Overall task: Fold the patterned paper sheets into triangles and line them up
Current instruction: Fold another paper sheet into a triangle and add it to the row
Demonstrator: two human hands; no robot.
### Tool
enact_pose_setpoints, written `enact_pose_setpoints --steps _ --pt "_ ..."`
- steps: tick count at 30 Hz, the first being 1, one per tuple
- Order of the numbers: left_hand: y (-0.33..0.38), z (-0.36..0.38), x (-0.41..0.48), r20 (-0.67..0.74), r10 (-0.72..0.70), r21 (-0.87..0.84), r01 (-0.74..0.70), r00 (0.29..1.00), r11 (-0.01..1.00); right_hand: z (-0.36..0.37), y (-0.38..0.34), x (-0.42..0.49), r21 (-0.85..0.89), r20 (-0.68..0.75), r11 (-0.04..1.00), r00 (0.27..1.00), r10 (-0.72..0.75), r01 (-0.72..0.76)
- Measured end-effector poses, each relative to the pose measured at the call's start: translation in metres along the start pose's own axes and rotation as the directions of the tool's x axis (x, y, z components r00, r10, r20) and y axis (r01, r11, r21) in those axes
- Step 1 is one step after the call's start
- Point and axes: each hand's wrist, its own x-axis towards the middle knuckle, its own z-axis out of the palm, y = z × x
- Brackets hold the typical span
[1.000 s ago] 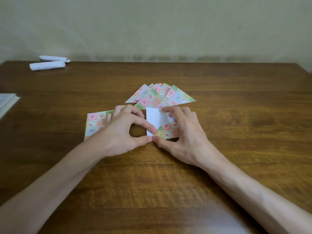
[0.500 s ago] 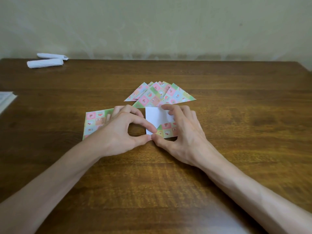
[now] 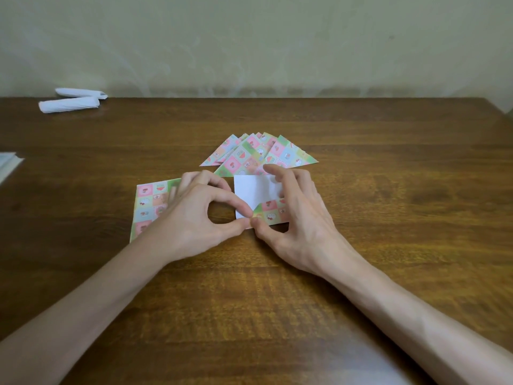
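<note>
Wood runs under everything, a dark brown table (image 3: 388, 195), and we read it from the left. Two white paper rolls (image 3: 69, 104) lie far back in the corner, well apart from the work and, we judge, no part of it. A flat stack of unfolded patterned sheets (image 3: 151, 201) sits close by our left wrist, likely so the next square is within easy reach.

Our left hand (image 3: 194, 220) lies partly over that stack. Its forefinger and thumb are curled into a ring and pinch the near-left corner of the half-folded sheet (image 3: 255, 190). This sheet lies white side up in the middle of the table, with a patterned flap turned up along its near edge. We pinch there, we think, to pin the point where the crease must start.

Just behind it the folded triangles (image 3: 258, 157) fan out, overlapping one another, waiting for this one to join them.

Our right hand (image 3: 302, 218) arches over the sheet's right side, thumb tip on the flap beside the left thumb and fingers curved round the far edge. It grasps the paper so the corners can be matched before we press the fold flat.
</note>
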Motion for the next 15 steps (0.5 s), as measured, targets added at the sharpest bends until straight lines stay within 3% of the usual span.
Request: enact_pose_setpoints --steps 4,10,15 --pt "0.000 -0.001 0.001 0.010 0.019 0.036 -0.019 1.000 0.999 -0.007 0.005 0.000 0.123 0.036 0.992 0.999 0.019 -0.023" --pt "0.003 0.008 0.000 -0.111 0.058 0.119 -0.044 0.992 0.992 -0.009 0.004 -0.002 0.101 0.045 0.994 0.998 -0.036 0.032" --pt "0.003 0.006 0.002 -0.072 0.032 0.113 -0.024 0.997 0.993 -0.019 0.010 0.000 0.193 0.099 0.981 0.995 -0.006 -0.014"
